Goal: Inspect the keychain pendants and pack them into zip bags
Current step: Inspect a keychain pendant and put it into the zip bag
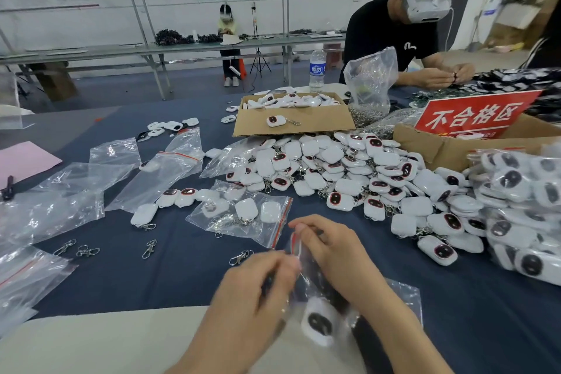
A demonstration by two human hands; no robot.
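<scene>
Grip: the left hand and the right hand both pinch the mouth of a clear plastic zip bag with a red seal strip. The fingertips are blurred, so I cannot tell if the strip is pressed closed.
Task's thing: a white, rounded-square keychain pendant with a dark oval face hangs inside the bag, below the pinch and towards the person.
Risk, seal: if the strip closes only partway, the pendant's weight could pull the mouth open and drop it out.
Risk, snag: a metal clasp caught in the strip would probably keep it from closing.
Risk, mix-up: a second clear zip bag holding white pendants lies open just beyond the grip, and loose silver clasps lie to its left. A careless set-down could scatter or mix them.
Risk, sorting: the heap of unpacked white pendants lies beyond and right of the grip, close enough for checked and unchecked pieces to blend.
Writing: a red sign with white characters, far right of the grip, reads "不合格区".
Unreadable: the blue label on the clear water bottle and the wall posters are too small to read.
</scene>
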